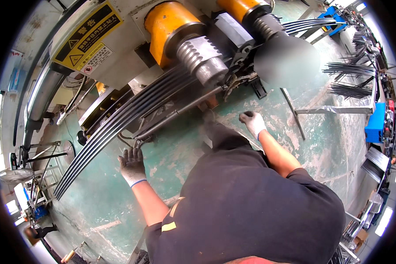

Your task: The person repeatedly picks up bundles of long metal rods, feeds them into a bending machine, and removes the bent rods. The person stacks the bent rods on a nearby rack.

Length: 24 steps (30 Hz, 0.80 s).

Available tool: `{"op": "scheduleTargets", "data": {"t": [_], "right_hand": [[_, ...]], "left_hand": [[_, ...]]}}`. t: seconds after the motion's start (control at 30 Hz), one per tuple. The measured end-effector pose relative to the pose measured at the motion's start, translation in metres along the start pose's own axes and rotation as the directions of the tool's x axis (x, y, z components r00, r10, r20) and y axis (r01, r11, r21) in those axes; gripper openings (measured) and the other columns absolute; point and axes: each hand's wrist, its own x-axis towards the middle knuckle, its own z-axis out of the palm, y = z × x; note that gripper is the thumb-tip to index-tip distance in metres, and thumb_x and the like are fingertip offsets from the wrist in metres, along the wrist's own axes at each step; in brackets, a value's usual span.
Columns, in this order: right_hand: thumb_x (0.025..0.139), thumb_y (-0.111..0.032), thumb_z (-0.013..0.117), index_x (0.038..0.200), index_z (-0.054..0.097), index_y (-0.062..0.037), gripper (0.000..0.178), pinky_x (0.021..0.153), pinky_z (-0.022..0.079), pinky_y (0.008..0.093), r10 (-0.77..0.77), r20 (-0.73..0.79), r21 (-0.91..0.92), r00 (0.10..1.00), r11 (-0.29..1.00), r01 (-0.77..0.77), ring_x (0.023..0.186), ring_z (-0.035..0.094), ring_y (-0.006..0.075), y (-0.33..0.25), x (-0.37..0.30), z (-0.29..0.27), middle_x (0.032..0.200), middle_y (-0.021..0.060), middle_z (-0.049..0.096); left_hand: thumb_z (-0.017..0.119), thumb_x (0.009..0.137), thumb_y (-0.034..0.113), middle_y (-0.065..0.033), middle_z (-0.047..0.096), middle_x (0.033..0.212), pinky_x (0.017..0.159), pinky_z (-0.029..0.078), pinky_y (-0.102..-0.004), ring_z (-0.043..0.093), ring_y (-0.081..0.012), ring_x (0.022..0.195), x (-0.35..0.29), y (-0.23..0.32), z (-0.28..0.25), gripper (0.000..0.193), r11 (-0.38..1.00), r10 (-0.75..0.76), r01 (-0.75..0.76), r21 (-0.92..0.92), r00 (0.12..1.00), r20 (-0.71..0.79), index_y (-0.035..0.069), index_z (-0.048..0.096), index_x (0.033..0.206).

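The left hand [133, 166], gloved, empty, fingers extended, is nearer the long dark rods [138, 104], which slant from lower left to the machine [167, 22] at upper centre, up and left of both hands; the right hand [253, 123] curls, its contents unclear.
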Motion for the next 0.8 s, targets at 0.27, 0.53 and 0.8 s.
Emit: {"op": "scheduleTargets", "data": {"t": [0.27, 0.53, 0.8], "right_hand": [[0.099, -0.027, 0.07, 0.119, 0.069, 0.0034, 0.037, 0.086, 0.05, 0.0287, -0.357, -0.299, 0.507, 0.885, 0.726, 0.465, 0.093, 0.062, 0.0132, -0.155, -0.002, -0.017, 0.104, 0.0054, 0.071], [0.102, -0.034, 0.065, 0.124, 0.066, 0.0001, 0.041, 0.085, 0.051, 0.0349, -0.197, -0.225, 0.879, 0.954, 0.382, 0.286, 0.096, 0.064, 0.0186, -0.233, 0.034, -0.023, 0.11, 0.0064, 0.069], [0.099, -0.027, 0.069, 0.121, 0.067, -0.0031, 0.033, 0.075, 0.053, 0.0321, -0.141, -0.186, 0.912, 0.972, 0.343, 0.224, 0.087, 0.067, 0.0174, -0.264, 0.037, -0.036, 0.106, 0.006, 0.069]], "left_hand": [[0.048, 0.105, 0.057, -0.0243, 0.033, 0.162, 0.125, 0.024, -0.059, 0.033, -0.0444, 0.147, -0.043, 0.051, 0.051, 0.077, 0.981, 0.187, -0.179, -0.07, 0.972, 0.143, -0.002, 0.036, 0.153], [0.047, 0.108, 0.045, -0.0195, 0.059, 0.143, 0.116, 0.042, -0.0531, 0.056, -0.038, 0.131, -0.076, 0.101, 0.12, 0.054, 0.924, 0.38, -0.371, -0.091, 0.872, 0.308, 0.007, 0.053, 0.146], [0.052, 0.107, 0.039, -0.0203, 0.059, 0.142, 0.115, 0.043, -0.0557, 0.056, -0.0394, 0.13, -0.065, 0.103, 0.129, 0.051, 0.939, 0.341, -0.327, -0.105, 0.92, 0.19, 0.005, 0.055, 0.143]]}}
